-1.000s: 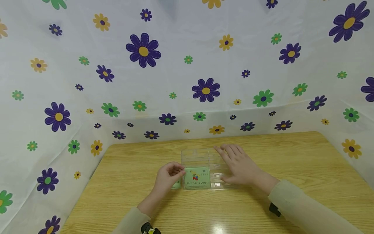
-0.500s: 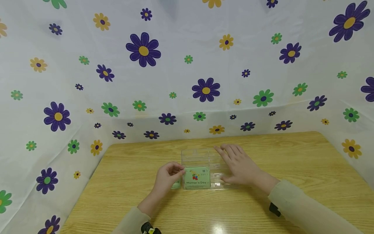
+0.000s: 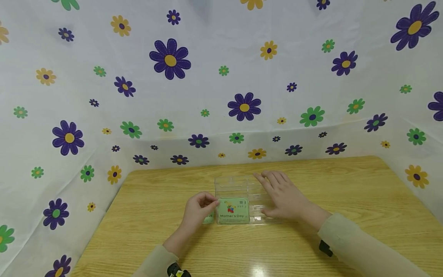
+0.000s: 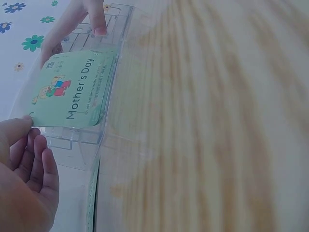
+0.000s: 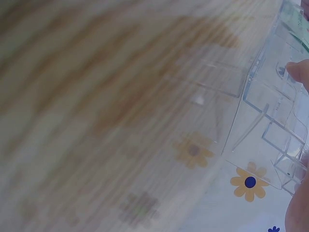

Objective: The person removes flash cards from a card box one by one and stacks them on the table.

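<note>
The green card (image 3: pixel 233 211), printed "Mother's Day" with cartoon figures, is at the left front part of a clear plastic tray (image 3: pixel 231 188); a further green layer shows under its near edge. The tray sits on the wood-grain tabletop (image 3: pixel 166 192), about midway between the left and right edges and toward the far edge. The hands are apart, one at each side. The left hand (image 3: pixel 200 207) pinches the card's left edge by thumb and fingertips. The right hand (image 3: pixel 285 196) is spread over the tray's right part, thumb away from the fingers; the thumb tip meets the plastic, while contact of the other fingertips cannot be confirmed. A second green card (image 3: pixel 209 219), partly hidden by the left hand, is just beside the tray's left side. Beyond the tabletop's far edge hangs a white cloth (image 3: pixel 207 90) with purple, green and yellow flowers.
</note>
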{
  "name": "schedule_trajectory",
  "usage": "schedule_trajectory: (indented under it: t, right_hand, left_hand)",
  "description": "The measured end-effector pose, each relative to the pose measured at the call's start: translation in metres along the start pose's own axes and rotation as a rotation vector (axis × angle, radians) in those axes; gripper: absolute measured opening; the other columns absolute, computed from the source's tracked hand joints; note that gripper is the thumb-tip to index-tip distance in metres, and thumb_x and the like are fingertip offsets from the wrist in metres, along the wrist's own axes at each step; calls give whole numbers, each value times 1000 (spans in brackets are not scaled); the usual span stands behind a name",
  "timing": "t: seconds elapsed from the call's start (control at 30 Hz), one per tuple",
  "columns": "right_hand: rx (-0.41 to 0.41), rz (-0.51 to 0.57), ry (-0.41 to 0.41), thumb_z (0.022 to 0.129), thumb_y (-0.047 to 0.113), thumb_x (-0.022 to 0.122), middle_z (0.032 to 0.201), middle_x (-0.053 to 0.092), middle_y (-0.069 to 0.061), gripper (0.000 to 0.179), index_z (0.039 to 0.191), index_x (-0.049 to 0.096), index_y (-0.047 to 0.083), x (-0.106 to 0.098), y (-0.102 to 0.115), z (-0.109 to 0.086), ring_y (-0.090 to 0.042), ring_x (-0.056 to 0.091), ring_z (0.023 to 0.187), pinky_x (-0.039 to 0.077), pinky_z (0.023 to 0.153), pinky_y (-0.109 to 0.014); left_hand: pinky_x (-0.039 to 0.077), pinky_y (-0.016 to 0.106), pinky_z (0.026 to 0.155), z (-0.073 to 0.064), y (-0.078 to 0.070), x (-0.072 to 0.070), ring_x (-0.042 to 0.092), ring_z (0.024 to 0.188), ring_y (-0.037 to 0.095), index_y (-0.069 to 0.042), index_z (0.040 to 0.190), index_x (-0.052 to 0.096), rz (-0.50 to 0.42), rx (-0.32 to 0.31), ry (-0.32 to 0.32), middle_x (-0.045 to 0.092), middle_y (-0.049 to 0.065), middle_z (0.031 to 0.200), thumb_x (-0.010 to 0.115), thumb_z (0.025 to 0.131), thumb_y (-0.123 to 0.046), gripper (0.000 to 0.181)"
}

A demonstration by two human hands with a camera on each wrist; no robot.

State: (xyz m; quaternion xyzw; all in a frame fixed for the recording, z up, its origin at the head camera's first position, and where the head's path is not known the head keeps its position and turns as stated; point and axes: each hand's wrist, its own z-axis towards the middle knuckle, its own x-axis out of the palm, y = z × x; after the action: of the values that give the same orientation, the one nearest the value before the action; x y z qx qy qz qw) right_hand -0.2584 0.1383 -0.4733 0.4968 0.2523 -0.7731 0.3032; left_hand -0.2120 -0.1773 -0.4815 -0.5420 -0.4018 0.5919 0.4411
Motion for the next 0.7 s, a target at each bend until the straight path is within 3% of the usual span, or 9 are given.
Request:
schedule_trajectory:
  t: [0.7]
  right_hand:
    - [8,19,18,83,60,78,152,47,-17,112,166,25,8,-4,2,-1,-33,46,140,38,124,-55]
  left_hand:
    - [54,17,74,-2,-3,0,64,80,5,2,100,76,-9,3,-23,76,13,97,76,96,-1,5]
